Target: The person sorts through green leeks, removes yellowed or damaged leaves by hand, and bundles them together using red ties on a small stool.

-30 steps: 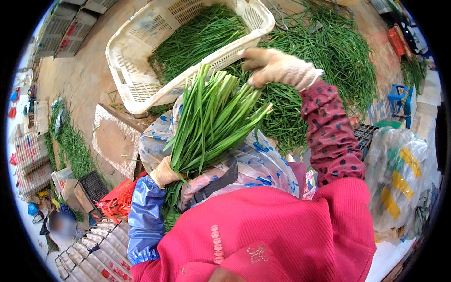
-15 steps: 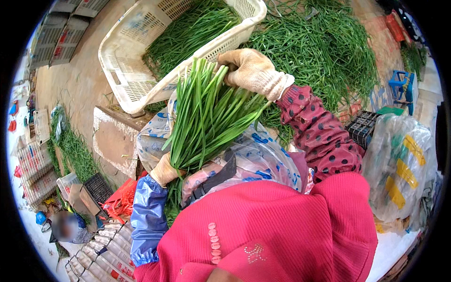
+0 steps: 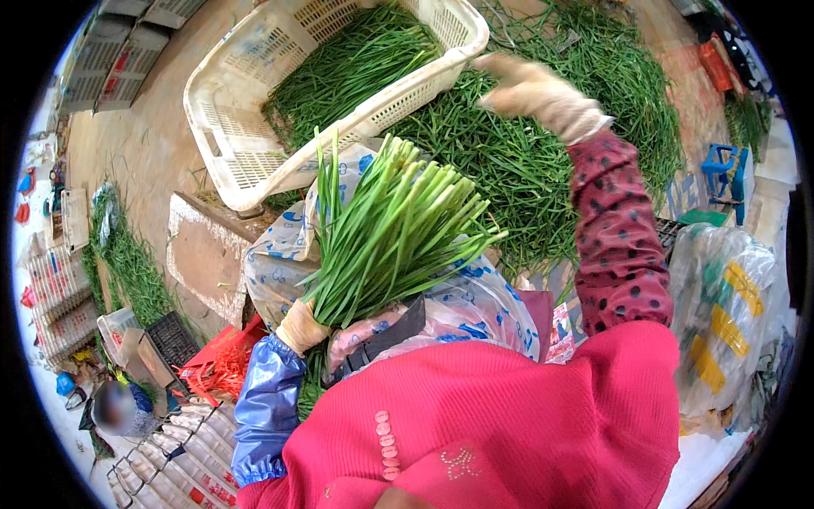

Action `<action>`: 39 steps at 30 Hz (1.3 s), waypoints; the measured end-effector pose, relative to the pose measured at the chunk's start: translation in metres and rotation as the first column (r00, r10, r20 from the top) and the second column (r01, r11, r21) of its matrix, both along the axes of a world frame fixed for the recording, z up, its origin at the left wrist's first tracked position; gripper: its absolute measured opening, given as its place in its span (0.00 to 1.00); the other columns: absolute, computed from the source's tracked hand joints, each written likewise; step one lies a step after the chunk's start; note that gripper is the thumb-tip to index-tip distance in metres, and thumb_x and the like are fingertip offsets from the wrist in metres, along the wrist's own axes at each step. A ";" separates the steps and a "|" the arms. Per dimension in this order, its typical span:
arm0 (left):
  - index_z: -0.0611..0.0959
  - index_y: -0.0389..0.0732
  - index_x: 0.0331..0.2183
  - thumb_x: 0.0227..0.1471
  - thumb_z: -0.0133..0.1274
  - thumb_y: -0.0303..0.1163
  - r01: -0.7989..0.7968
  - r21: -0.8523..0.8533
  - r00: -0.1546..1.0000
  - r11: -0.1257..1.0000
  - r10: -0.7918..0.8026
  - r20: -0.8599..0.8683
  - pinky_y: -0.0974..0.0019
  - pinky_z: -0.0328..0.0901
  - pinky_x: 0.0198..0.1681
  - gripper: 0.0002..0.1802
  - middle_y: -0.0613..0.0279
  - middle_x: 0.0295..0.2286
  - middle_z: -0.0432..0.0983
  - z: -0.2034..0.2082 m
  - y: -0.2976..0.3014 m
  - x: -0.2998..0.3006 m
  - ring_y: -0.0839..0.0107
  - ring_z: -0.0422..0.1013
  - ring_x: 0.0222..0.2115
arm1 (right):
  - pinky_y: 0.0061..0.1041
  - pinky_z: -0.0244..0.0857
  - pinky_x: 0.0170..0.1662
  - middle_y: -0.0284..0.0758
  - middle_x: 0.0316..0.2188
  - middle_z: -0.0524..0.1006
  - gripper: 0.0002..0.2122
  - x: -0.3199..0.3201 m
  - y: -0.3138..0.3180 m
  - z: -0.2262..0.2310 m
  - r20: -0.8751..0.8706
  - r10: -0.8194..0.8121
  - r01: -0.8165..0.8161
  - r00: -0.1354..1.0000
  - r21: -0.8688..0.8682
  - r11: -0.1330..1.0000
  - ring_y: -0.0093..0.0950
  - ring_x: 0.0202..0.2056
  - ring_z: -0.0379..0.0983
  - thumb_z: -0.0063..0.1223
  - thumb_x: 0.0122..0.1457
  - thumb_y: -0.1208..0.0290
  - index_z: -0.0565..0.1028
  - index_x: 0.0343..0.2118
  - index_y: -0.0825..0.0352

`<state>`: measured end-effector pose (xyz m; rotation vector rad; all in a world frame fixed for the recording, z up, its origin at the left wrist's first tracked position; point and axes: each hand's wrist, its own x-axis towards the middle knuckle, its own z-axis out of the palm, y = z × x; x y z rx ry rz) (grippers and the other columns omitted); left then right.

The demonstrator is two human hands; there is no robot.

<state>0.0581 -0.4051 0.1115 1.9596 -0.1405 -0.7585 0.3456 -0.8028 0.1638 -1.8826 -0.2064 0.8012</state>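
My left hand (image 3: 303, 328), in a pale glove below a shiny blue sleeve, is closed around the lower part of a bunch of green garlic chives (image 3: 394, 229). The bunch fans out over my lap, its pale cut ends pointing up and away from me. My right hand (image 3: 530, 95), gloved and blurred by motion, holds nothing; its fingers are spread over a large loose pile of garlic chives (image 3: 610, 178). Left of that hand stands a white plastic basket (image 3: 222, 140), tilted, with more chives (image 3: 356, 68) inside.
A patterned plastic apron (image 3: 500, 314) covers my lap. A worn board (image 3: 203, 254) lies to the left, near red ties (image 3: 229, 365) and a black crate (image 3: 174, 339). Rightward are a blue stool (image 3: 725, 174) and clear plastic wrapping (image 3: 721, 305). Another person sits far left.
My right hand has let go of the chives' cut ends and moved up and right over the pile. The left hand keeps its hold on the bunch.
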 end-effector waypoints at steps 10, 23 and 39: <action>0.75 0.37 0.50 0.44 0.59 0.28 0.238 0.167 0.961 0.957 -0.257 0.105 0.62 0.59 0.56 0.27 0.52 0.48 0.72 -0.002 0.001 0.005 0.58 0.67 0.51 | 0.28 0.68 0.42 0.38 0.33 0.80 0.23 -0.029 0.093 -0.054 0.145 0.468 -0.470 0.872 -0.023 0.882 0.30 0.35 0.76 0.61 0.43 0.66 0.75 0.45 0.66; 0.79 0.42 0.46 0.47 0.56 0.31 0.185 0.257 0.958 0.949 -0.232 0.168 0.62 0.66 0.51 0.21 0.55 0.45 0.75 0.001 -0.005 0.003 0.57 0.71 0.48 | 0.34 0.69 0.41 0.42 0.30 0.78 0.11 -0.059 0.078 -0.035 0.515 0.305 -0.145 0.801 -0.326 0.934 0.41 0.36 0.75 0.50 0.53 0.69 0.76 0.38 0.66; 0.78 0.42 0.47 0.47 0.56 0.28 0.144 0.188 0.980 0.971 -0.166 0.108 0.64 0.65 0.50 0.22 0.57 0.46 0.75 0.003 -0.005 0.002 0.60 0.70 0.48 | 0.25 0.73 0.43 0.32 0.40 0.77 0.23 -0.146 0.003 -0.049 -0.764 0.028 0.207 0.645 0.210 0.956 0.23 0.39 0.74 0.58 0.53 0.72 0.69 0.52 0.69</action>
